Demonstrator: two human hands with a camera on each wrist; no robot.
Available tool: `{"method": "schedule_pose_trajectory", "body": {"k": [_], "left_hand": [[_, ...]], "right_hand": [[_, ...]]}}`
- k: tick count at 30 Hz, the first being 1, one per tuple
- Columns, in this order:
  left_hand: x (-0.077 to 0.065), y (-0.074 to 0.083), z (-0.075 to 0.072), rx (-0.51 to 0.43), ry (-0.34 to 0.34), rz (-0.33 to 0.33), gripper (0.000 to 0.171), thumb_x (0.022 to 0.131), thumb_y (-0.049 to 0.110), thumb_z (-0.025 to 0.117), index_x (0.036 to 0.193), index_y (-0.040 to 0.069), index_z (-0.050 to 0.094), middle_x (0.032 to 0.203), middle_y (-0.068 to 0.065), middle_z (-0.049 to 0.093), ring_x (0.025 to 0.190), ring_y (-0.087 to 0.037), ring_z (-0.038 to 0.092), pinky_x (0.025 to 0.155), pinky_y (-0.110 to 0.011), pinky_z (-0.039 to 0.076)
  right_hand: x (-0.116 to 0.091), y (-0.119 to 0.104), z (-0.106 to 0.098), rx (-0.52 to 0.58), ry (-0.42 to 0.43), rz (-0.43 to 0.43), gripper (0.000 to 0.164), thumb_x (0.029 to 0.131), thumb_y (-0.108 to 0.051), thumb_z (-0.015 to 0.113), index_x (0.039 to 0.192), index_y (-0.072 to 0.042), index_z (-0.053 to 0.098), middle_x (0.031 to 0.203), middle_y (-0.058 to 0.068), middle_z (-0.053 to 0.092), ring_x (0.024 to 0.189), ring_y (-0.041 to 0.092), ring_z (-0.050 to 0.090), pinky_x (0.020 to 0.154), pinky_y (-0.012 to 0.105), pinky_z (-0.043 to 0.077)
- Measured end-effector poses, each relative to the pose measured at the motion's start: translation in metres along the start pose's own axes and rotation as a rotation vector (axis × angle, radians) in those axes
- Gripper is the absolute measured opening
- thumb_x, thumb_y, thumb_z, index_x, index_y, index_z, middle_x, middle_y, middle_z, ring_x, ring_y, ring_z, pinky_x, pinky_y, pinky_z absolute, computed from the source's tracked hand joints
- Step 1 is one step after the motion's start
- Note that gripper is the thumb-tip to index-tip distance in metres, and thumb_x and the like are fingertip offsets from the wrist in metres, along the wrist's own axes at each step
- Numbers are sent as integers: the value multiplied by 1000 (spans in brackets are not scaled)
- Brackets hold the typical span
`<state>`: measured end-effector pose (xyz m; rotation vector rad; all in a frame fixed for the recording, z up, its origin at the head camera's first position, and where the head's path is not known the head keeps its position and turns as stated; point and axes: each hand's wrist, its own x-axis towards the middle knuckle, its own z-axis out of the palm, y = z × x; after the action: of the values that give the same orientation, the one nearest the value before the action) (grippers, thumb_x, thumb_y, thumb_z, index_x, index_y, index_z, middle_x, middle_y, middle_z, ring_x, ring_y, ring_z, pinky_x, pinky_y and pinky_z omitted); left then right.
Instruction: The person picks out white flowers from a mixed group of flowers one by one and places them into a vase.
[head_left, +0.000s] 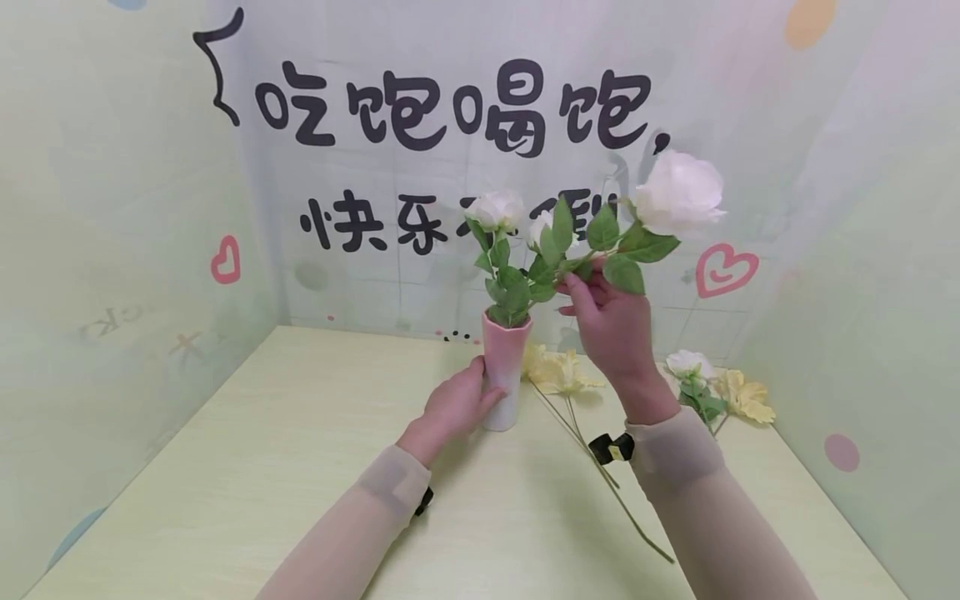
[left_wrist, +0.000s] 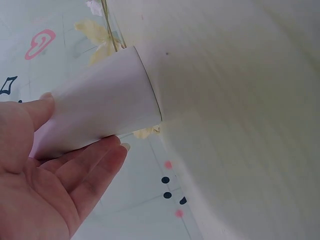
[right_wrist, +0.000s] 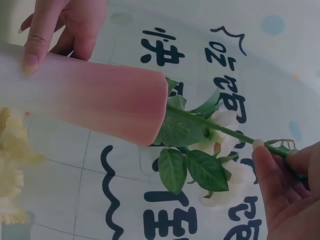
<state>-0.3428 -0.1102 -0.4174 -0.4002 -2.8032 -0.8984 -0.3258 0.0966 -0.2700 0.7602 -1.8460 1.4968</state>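
Note:
A tall vase [head_left: 504,367], pink at the rim and fading to white, stands upright on the table. The left hand [head_left: 457,408] grips its lower side, thumb on one face and fingers round the other, as the left wrist view shows. In the vase are white roses [head_left: 497,210] with green leaves. With thumb and fingers, the right hand [head_left: 615,329] pinches the stem [right_wrist: 227,131] of another white rose [head_left: 678,193], which leans out to the right. The lower part of that stem reaches into the vase's mouth, where its end is hidden.
Behind and right of the vase, yellow flowers [head_left: 562,372] lie on the table [head_left: 360,417], their long stems pointing toward the front. Farther right lie a white flower [head_left: 690,365] and another yellow flower [head_left: 744,396]. Printed fabric walls enclose the back and sides.

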Motion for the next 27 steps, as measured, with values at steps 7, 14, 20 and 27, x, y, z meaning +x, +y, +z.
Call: {"method": "schedule_pose_trajectory", "body": {"k": [7,14,20,27], "left_hand": [[0,-2,1,-10,4,13,60,112,36,66,153,-4,49,148,-23,68,128,-39,73,103,-56,62],[1,-3,2,-24,-1,5,61,111,36,67,154,-4,49,149,-23,67,129,-39,72,103,-56,63],[0,-1,2,-29,6,9,61,111,35,67,153,-4,49,148,-23,68,128,-40,73,102,-56,63],[0,-4,2,-20,32,49,57,110,33,70,149,-6,52,141,-24,71,121,-40,76,97,-56,64]], "right_hand": [[0,7,13,-97,-76,51,16,108,-1,65,121,9,65,112,27,80,98,40,82,69,22,65],[0,15,19,-311,-149,100,19,109,-13,66,122,1,69,102,22,82,95,35,82,77,40,69],[2,20,23,-367,-193,144,21,109,-16,67,123,0,68,109,22,79,102,37,77,89,52,65],[0,24,29,-356,-242,137,21,108,-13,67,126,-1,68,112,22,79,102,37,74,83,44,60]]}}
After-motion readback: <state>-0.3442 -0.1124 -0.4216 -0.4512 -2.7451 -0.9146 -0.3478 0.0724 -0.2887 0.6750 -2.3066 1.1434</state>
